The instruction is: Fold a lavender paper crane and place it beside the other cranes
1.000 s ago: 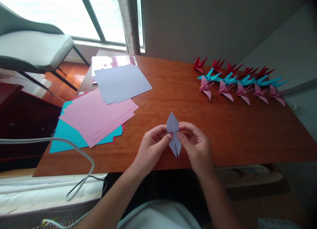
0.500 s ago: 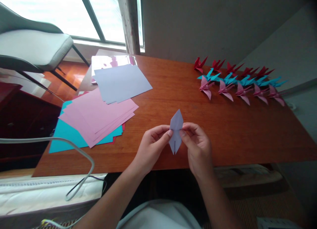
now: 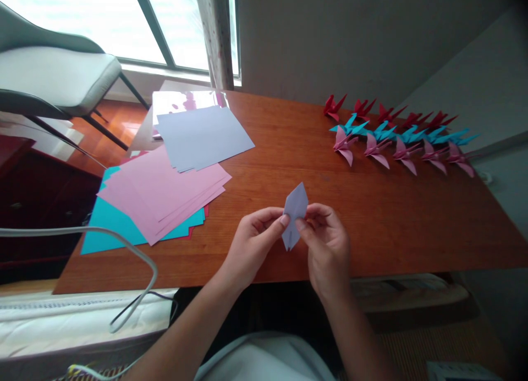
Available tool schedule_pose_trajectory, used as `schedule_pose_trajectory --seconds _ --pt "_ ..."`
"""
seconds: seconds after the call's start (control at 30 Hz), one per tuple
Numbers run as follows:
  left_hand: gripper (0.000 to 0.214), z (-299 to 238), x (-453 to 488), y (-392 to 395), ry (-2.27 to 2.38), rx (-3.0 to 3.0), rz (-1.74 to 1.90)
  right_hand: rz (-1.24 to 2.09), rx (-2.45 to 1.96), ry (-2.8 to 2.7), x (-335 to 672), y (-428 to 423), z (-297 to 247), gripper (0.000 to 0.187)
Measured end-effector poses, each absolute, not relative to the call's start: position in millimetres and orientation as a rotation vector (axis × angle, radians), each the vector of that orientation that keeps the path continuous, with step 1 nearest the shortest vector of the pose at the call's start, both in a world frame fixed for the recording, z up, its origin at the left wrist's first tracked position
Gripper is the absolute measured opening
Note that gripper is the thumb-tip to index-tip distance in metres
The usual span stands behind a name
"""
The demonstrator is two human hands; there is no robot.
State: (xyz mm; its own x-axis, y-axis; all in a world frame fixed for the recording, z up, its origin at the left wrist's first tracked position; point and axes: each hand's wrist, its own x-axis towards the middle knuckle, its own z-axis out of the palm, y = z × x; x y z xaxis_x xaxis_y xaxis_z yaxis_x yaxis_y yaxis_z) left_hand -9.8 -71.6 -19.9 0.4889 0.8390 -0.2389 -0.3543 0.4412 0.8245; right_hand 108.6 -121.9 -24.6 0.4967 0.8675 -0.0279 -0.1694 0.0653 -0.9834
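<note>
A pale lavender folded origami paper (image 3: 295,209), long and diamond-shaped with a slit at its lower end, is held above the front of the table. My left hand (image 3: 256,237) pinches its left edge between thumb and fingers. From the other side, my right hand (image 3: 329,243) grips it too, the thumb pressed on the paper's face near the middle. The right fingers behind the paper are partly hidden. The paper is tilted slightly, its upper point leaning right.
On the wooden table (image 3: 280,150), lavender sheets (image 3: 206,136), pink sheets (image 3: 165,188) and blue sheets (image 3: 115,227) lie overlapping at left. Red cranes (image 3: 386,114), blue cranes (image 3: 383,131) and pink cranes (image 3: 376,148) stand in rows at back right. A white cable (image 3: 140,254) loops at front left.
The upper point of the folded paper has tipped a little to the right, and its lower slit looks narrower. My right thumb has slid slightly left across the paper.
</note>
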Motion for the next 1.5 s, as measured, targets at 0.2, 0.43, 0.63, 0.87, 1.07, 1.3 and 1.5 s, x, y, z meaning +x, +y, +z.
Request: schedule_pose_trajectory --seconds 0.2,0.43,0.63,0.87,1.07,1.3,1.5 --pt "0.016 -16.5 -7.8 -76.4 0.778 0.878 0.914 0.922 -1.302 -0.693 108.1 -123.0 -25.3 0.019" --pt "0.017 -16.5 -8.6 -77.7 0.796 0.891 0.925 1.0 -1.264 -0.665 108.0 -122.2 -21.9 0.015" --pt "0.017 -17.9 -8.6 -77.9 0.778 0.888 0.935 1.029 -1.197 -0.634 107.7 -121.4 -18.6 0.01" --pt "0.014 -25.2 -8.4 -80.8 0.761 0.817 0.953 0.937 -1.161 -0.678 110.1 -119.9 -20.1 0.01" --pt "0.014 -25.2 -7.4 -81.5 0.747 0.811 0.956 0.936 -1.148 -0.672 110.2 -119.7 -18.3 0.012" --pt "0.015 -23.4 -8.3 -82.4 0.763 0.824 0.942 0.978 -1.145 -0.664 109.2 -123.4 -18.5 0.01" --pt "0.012 -23.1 -7.7 -84.6 0.793 0.803 0.948 0.926 -1.18 -0.691 111.8 -122.8 -19.0 0.009"
